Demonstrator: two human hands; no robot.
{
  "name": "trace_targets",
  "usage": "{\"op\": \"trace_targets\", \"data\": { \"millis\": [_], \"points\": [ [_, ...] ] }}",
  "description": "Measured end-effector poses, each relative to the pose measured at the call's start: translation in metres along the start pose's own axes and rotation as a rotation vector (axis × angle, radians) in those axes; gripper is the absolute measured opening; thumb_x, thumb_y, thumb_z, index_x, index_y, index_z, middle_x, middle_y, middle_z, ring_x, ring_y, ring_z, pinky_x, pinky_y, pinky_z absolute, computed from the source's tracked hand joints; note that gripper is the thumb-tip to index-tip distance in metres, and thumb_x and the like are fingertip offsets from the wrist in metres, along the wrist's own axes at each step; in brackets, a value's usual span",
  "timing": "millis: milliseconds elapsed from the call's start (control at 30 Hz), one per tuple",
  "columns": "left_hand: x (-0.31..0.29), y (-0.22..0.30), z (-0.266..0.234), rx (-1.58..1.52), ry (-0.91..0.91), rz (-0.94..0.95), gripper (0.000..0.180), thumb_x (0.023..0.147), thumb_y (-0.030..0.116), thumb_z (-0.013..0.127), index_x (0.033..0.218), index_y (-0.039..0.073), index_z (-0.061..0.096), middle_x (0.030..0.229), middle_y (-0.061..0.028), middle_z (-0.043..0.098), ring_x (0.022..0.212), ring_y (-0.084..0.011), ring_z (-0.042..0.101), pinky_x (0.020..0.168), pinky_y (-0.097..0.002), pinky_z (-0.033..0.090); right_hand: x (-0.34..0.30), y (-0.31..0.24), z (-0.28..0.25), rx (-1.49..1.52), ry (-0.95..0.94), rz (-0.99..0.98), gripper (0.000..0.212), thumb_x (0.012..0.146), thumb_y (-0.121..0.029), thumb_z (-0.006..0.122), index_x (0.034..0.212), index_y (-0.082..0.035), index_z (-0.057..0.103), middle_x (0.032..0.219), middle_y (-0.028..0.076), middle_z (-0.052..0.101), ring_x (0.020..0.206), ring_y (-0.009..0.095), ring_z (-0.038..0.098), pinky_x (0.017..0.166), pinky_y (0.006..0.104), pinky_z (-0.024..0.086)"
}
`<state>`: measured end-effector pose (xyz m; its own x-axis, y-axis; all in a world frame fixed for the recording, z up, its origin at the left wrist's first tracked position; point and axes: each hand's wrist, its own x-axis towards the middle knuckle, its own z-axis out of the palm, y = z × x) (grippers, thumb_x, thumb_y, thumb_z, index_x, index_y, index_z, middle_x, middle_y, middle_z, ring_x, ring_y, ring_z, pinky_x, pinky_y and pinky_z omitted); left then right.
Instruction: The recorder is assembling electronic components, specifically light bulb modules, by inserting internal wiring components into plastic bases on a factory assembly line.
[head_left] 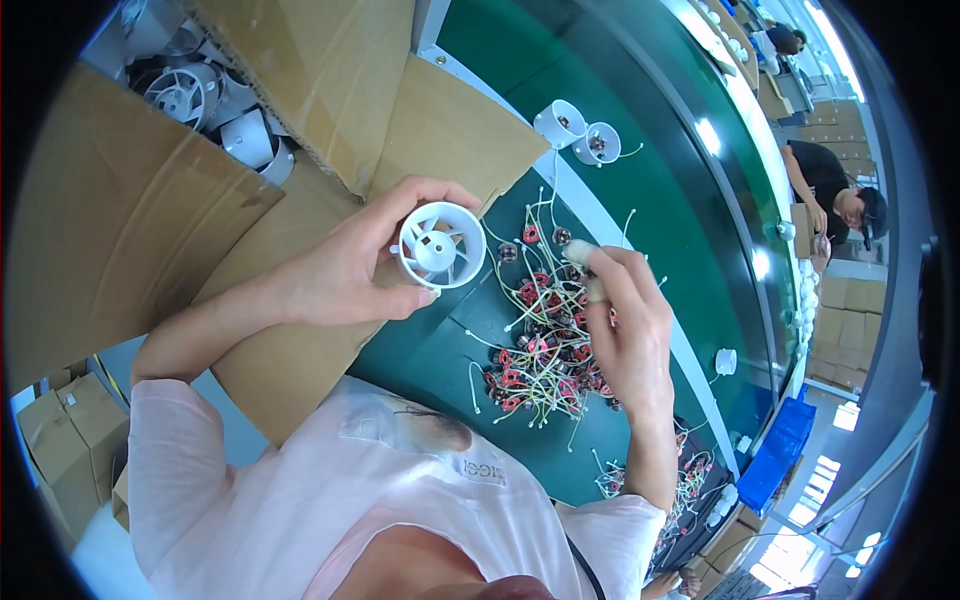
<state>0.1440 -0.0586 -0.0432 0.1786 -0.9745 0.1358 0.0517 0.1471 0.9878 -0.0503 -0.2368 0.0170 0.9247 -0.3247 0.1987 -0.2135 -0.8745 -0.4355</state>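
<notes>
My left hand grips a white plastic fan housing, a short round tube with vanes around a central hub, its open face toward me. Above a heap of small motors with red and dark ends and pale wires hovers my right hand. Its thumb and forefinger wear pale finger covers and stand apart, with nothing visible between them. Close by the forefinger tip is one small motor. Whether that finger touches it is hard to tell.
An open cardboard box at left holds several white housings. Beyond the heap, two white housings with motors inside stand on the green conveyor belt. A blue bin sits at right. Across the belt, a person works.
</notes>
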Motion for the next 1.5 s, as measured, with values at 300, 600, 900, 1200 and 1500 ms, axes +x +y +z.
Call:
{"op": "trace_targets", "data": {
  "millis": [300, 600, 900, 1200, 1500],
  "points": [
    [0.001, 0.0, 0.003, -0.117, -0.072, -0.08, 0.062, 0.069, -0.006, 0.053, 0.128, 0.007, 0.036, 0.117, -0.0045, 0.046, 0.111, -0.0128, 0.047, 0.093, -0.029, 0.041, 0.026, 0.033, 0.001, 0.578, 0.017, 0.451, 0.03, 0.082, -0.001, 0.048, 0.112, 0.001, 0.053, 0.088, 0.009, 0.059, 0.069, 0.011, 0.056, 0.058, 0.0237, 0.045],
    [0.005, -0.004, 0.008, -0.128, -0.092, -0.105, 0.063, 0.069, -0.006, 0.053, 0.128, 0.008, 0.036, 0.118, -0.0041, 0.045, 0.111, -0.0122, 0.047, 0.092, -0.0286, 0.041, 0.036, 0.069, 0.036, -0.057, -0.299, 0.249, 0.03, 0.079, -0.002, 0.047, 0.108, 0.003, 0.053, 0.082, 0.015, 0.057, 0.068, 0.021, 0.056, 0.065, 0.0318, 0.045],
    [0.022, -0.013, 0.018, -0.171, -0.056, -0.09, 0.061, 0.069, -0.006, 0.055, 0.126, 0.008, 0.037, 0.117, -0.0035, 0.045, 0.112, -0.012, 0.046, 0.093, -0.0284, 0.041, 0.008, 0.039, -0.023, 0.352, -0.055, 0.361, 0.026, 0.082, 0.004, 0.044, 0.106, 0.002, 0.054, 0.101, 0.015, 0.058, 0.082, 0.022, 0.062, 0.067, 0.0338, 0.05],
    [0.026, -0.005, 0.016, 0.012, -0.062, -0.013, 0.061, 0.07, -0.006, 0.058, 0.124, 0.007, 0.035, 0.112, -0.0046, 0.048, 0.109, -0.0126, 0.048, 0.092, -0.0285, 0.041, 0.02, -0.003, -0.041, 1.292, 0.091, 0.015, 0.027, 0.085, 0.0, 0.048, 0.112, 0.005, 0.048, 0.1, 0.022, 0.054, 0.078, 0.022, 0.062, 0.051, 0.0273, 0.054],
    [0.029, -0.015, 0.014, 0.079, -0.005, 0.005, 0.062, 0.066, -0.003, 0.066, 0.12, 0.005, 0.037, 0.115, -0.0061, 0.046, 0.11, -0.0138, 0.048, 0.094, -0.0288, 0.039, 0.043, -0.001, -0.008, 1.356, 0.13, 0.079, 0.026, 0.086, -0.002, 0.047, 0.111, 0.005, 0.048, 0.098, 0.02, 0.057, 0.08, 0.023, 0.063, 0.055, 0.0272, 0.054]
  ]
}}
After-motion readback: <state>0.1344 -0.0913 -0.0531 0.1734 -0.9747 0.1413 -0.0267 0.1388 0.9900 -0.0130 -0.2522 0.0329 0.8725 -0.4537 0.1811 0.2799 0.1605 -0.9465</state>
